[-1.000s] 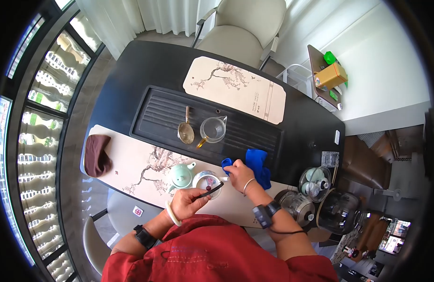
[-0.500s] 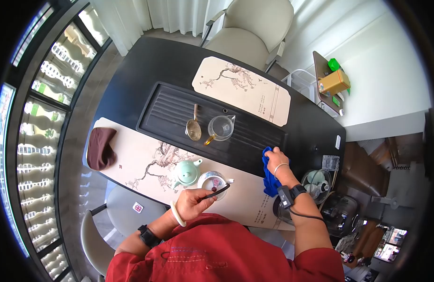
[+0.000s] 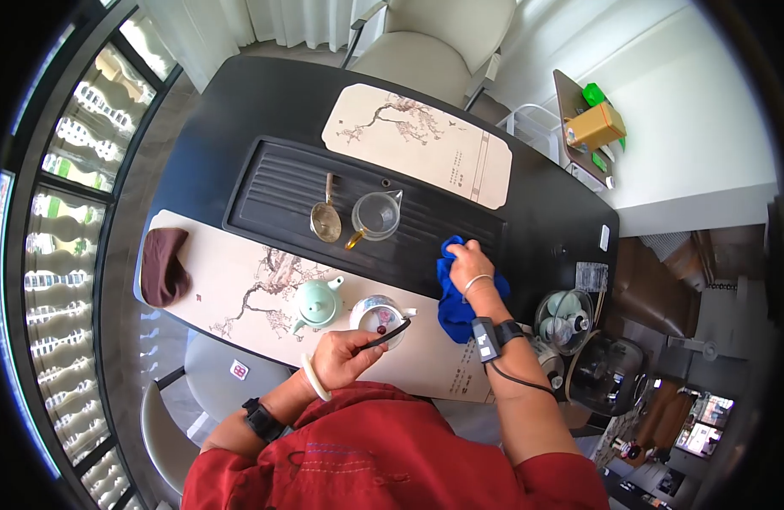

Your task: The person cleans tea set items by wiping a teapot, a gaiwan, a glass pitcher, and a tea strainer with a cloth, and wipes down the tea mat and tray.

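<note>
My left hand (image 3: 342,359) is closed round the dark handle of a white patterned teapot (image 3: 379,316), whose open top shows a small red and pink pattern or object inside. My right hand (image 3: 471,265) grips a bunched blue cloth (image 3: 456,308) at the near right edge of the black tea tray (image 3: 273,183). Just left of the white teapot stands a pale green teapot (image 3: 317,303) with its lid on. A strainer (image 3: 325,223) and a glass pitcher with an amber handle (image 3: 376,215) rest on the tray.
A brown cloth (image 3: 165,268) lies on the near beige mat (image 3: 230,289) at the left. Another mat (image 3: 417,144) lies beyond the tray. Lidded glass vessels (image 3: 608,374) and a bowl of cups (image 3: 564,321) stand at the right. A chair (image 3: 413,64) is across the table.
The blue cloth moved right with my right hand, then back a little to the left. My left hand keeps hold of the teapot handle. The whole view has shifted slightly.
</note>
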`<action>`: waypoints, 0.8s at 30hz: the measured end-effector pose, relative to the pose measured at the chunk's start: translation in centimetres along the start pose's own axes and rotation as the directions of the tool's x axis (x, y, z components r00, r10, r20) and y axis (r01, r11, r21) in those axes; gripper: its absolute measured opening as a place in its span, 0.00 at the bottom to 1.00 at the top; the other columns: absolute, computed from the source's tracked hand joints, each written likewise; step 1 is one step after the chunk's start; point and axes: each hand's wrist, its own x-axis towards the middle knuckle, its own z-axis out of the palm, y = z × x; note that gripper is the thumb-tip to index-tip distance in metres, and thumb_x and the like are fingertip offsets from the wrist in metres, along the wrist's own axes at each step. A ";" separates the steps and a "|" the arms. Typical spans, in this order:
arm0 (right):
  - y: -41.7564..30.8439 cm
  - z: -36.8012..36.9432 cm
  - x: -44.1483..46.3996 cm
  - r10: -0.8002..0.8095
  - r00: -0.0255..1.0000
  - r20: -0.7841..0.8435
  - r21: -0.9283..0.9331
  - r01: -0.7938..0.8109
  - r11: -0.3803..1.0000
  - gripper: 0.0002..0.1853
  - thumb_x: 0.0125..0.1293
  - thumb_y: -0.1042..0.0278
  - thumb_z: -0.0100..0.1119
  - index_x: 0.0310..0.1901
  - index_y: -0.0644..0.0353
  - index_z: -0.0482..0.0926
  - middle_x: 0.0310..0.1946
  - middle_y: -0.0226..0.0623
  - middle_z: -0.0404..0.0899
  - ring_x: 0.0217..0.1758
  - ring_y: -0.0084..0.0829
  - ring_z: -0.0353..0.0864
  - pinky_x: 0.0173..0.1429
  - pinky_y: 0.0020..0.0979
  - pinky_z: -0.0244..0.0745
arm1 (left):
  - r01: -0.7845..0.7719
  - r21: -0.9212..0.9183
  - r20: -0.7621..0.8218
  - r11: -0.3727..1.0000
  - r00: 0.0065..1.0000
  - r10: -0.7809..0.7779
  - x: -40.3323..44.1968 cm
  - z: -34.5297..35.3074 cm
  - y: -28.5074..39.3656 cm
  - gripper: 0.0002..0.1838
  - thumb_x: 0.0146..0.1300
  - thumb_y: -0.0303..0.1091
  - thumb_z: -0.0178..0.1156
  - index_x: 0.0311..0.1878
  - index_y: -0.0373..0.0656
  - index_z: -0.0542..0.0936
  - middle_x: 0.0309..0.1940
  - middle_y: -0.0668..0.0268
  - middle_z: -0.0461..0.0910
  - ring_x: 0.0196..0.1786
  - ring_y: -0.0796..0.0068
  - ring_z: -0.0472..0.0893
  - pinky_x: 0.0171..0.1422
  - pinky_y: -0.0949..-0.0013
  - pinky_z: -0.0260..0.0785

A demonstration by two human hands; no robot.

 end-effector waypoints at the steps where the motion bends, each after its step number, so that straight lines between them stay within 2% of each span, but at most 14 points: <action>1: 1.3 -0.9 -0.2 0.070 0.996 0.055 -0.030 -0.069 0.997 0.13 0.56 0.71 0.52 0.39 0.43 0.82 0.40 0.41 0.73 0.41 0.45 0.78 0.46 0.43 0.75 | -0.001 0.002 0.010 1.000 1.000 0.001 0.3 0.0 0.2 0.08 0.61 0.31 0.59 0.40 0.38 0.81 0.18 0.64 0.77 0.20 0.81 0.72 0.27 0.73 0.66; 2: 2.0 -1.6 -0.4 0.136 0.985 0.108 -0.064 -0.130 0.989 0.13 0.56 0.70 0.53 0.41 0.42 0.82 0.42 0.42 0.73 0.44 0.45 0.79 0.48 0.42 0.75 | -0.008 0.005 0.012 1.000 1.000 0.008 0.3 0.0 0.3 0.08 0.61 0.31 0.59 0.40 0.38 0.81 0.18 0.64 0.77 0.20 0.81 0.72 0.27 0.73 0.66; 5: 1.5 -1.5 -0.5 0.213 0.968 0.131 -0.087 -0.202 0.975 0.13 0.55 0.68 0.55 0.42 0.43 0.82 0.45 0.42 0.73 0.46 0.45 0.78 0.50 0.42 0.74 | -0.015 -0.017 0.022 1.000 1.000 0.016 -0.1 -0.1 0.6 0.08 0.61 0.30 0.59 0.39 0.37 0.81 0.20 0.62 0.77 0.21 0.80 0.73 0.27 0.73 0.66; 7: -1.5 -0.2 0.1 0.102 0.990 0.096 0.017 -0.104 0.994 0.14 0.54 0.67 0.55 0.43 0.45 0.82 0.46 0.44 0.72 0.46 0.47 0.78 0.50 0.43 0.74 | -0.016 0.003 0.017 1.000 1.000 0.016 -0.3 0.0 0.6 0.08 0.61 0.30 0.59 0.39 0.37 0.81 0.21 0.62 0.78 0.21 0.80 0.73 0.27 0.73 0.66; 8: -3.8 0.4 0.4 0.038 0.999 0.030 0.075 -0.041 0.996 0.14 0.53 0.70 0.53 0.41 0.47 0.82 0.43 0.44 0.73 0.44 0.47 0.78 0.49 0.43 0.74 | -0.012 0.023 0.014 1.000 1.000 0.012 -0.4 0.1 0.5 0.08 0.60 0.30 0.59 0.39 0.37 0.81 0.21 0.63 0.78 0.21 0.79 0.73 0.28 0.73 0.67; 10: -6.9 1.0 2.1 -0.004 0.994 0.110 0.032 0.000 0.999 0.14 0.53 0.69 0.54 0.42 0.47 0.82 0.43 0.44 0.73 0.44 0.47 0.78 0.48 0.42 0.74 | -0.014 0.025 0.026 1.000 1.000 0.014 -0.4 0.3 0.1 0.08 0.60 0.30 0.59 0.39 0.37 0.81 0.21 0.62 0.78 0.21 0.79 0.73 0.28 0.73 0.67; 12: -7.5 1.0 2.4 0.005 0.993 0.115 0.035 -0.009 0.999 0.14 0.54 0.69 0.53 0.41 0.45 0.82 0.41 0.43 0.73 0.43 0.46 0.78 0.48 0.41 0.74 | -0.020 0.028 0.031 0.999 0.999 0.019 -0.1 0.5 -0.2 0.08 0.60 0.30 0.59 0.39 0.37 0.81 0.21 0.62 0.78 0.22 0.78 0.74 0.28 0.73 0.67; 14: -5.2 0.6 1.3 0.000 0.997 0.082 0.084 -0.007 0.996 0.14 0.55 0.70 0.52 0.41 0.44 0.82 0.42 0.42 0.73 0.43 0.46 0.78 0.48 0.42 0.74 | -0.038 0.005 0.019 0.999 0.999 0.038 0.0 0.5 -0.3 0.08 0.60 0.31 0.59 0.39 0.37 0.81 0.21 0.62 0.78 0.23 0.78 0.75 0.29 0.72 0.67; 15: -3.4 0.5 1.0 0.034 0.994 0.106 0.064 -0.041 0.997 0.14 0.56 0.67 0.51 0.43 0.43 0.81 0.44 0.42 0.73 0.44 0.46 0.79 0.49 0.44 0.74 | -0.040 0.008 0.021 0.999 0.999 0.040 0.0 0.4 -0.2 0.08 0.60 0.31 0.59 0.39 0.37 0.81 0.21 0.62 0.78 0.23 0.78 0.75 0.29 0.72 0.67; 17: -0.3 -0.1 -0.3 0.092 0.994 0.057 0.020 -0.093 0.995 0.14 0.56 0.69 0.50 0.43 0.43 0.81 0.43 0.43 0.73 0.44 0.47 0.79 0.48 0.44 0.75 | -0.010 0.019 0.040 1.000 0.999 0.009 0.0 0.0 0.0 0.08 0.60 0.31 0.60 0.39 0.37 0.81 0.20 0.62 0.78 0.23 0.77 0.75 0.29 0.72 0.68; 21: 4.6 -2.2 -2.1 0.310 0.948 0.070 -0.104 -0.302 0.948 0.15 0.56 0.69 0.51 0.44 0.44 0.81 0.46 0.43 0.73 0.45 0.47 0.78 0.50 0.43 0.74 | -0.063 -0.019 -0.002 0.998 0.998 0.063 -0.2 -0.8 0.2 0.08 0.60 0.32 0.60 0.38 0.37 0.81 0.19 0.62 0.77 0.22 0.77 0.74 0.28 0.72 0.67; 22: 4.8 -2.3 -2.0 0.371 0.925 0.077 -0.133 -0.359 0.924 0.14 0.56 0.68 0.51 0.43 0.44 0.81 0.46 0.43 0.73 0.46 0.47 0.78 0.50 0.42 0.74 | -0.031 -0.016 0.016 0.999 0.999 0.032 -0.5 -1.1 0.3 0.08 0.61 0.30 0.59 0.39 0.36 0.81 0.23 0.64 0.78 0.26 0.80 0.75 0.31 0.74 0.67; 24: 3.4 -1.6 -1.2 0.314 0.947 0.071 -0.114 -0.305 0.946 0.14 0.54 0.68 0.53 0.42 0.44 0.82 0.45 0.42 0.73 0.46 0.47 0.78 0.50 0.42 0.74 | 0.001 -0.019 0.026 1.000 1.000 0.000 -1.0 -1.7 0.6 0.08 0.63 0.29 0.58 0.39 0.34 0.80 0.26 0.65 0.79 0.30 0.82 0.75 0.34 0.75 0.68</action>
